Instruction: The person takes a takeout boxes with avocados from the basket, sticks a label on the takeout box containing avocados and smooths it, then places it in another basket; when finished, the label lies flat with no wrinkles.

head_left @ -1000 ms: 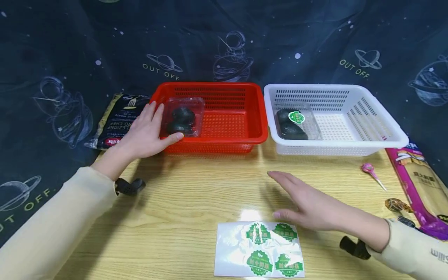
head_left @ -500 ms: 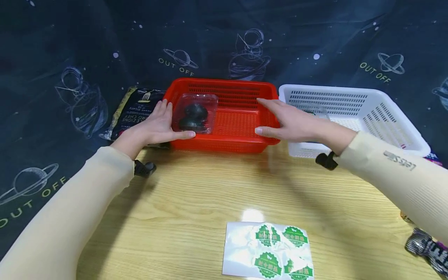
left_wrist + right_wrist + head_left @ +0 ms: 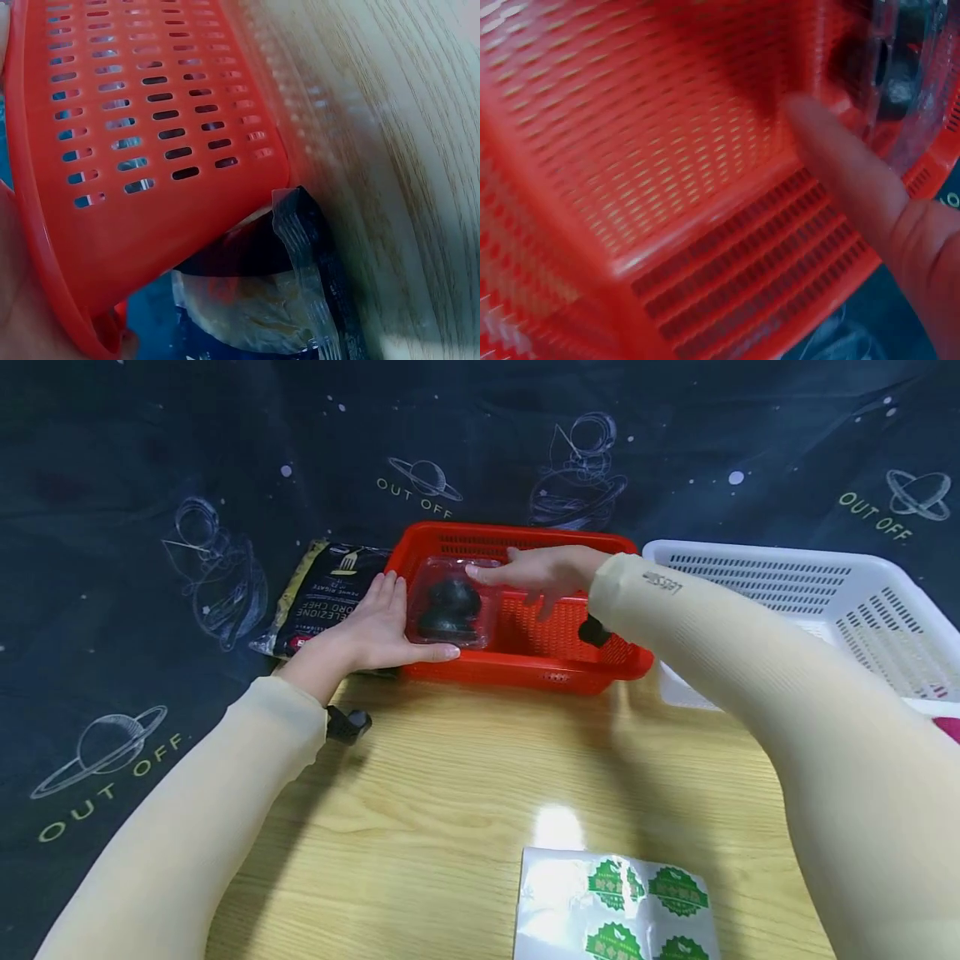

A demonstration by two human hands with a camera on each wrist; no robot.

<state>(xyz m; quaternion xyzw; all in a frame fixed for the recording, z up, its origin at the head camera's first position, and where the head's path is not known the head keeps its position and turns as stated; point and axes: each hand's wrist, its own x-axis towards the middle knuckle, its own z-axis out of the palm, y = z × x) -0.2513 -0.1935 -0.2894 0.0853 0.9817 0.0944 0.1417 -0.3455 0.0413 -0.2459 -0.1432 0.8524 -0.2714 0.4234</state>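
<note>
Item: clear plastic box [image 3: 488, 610] in a red basket [image 3: 517, 675]

Contents: dark round pieces [image 3: 453, 597], seemingly two, showing through the plastic.
Location: the box is lying at the left end of the red basket, which is standing on the far part of the bench [image 3: 420, 793]; a white basket [image 3: 757, 551] is standing to its right.
Left hand [image 3: 384, 631]: resting along the basket's left end, thumb lying over the near rim; grip released, fingers extending straight.
Right hand [image 3: 551, 572]: hovering over the basket, thumb pointing left above the box's far right corner; grip released, nothing being held. Whether it is touching the box, the views are not settling.
Handling, by judgement: the plastic is probably being thin, slick and flexible, the contents supplying most of a modest weight and perhaps rolling. Hard squeezing is risking dents. The left and right side walls are offering the best hold, kept level.
</note>
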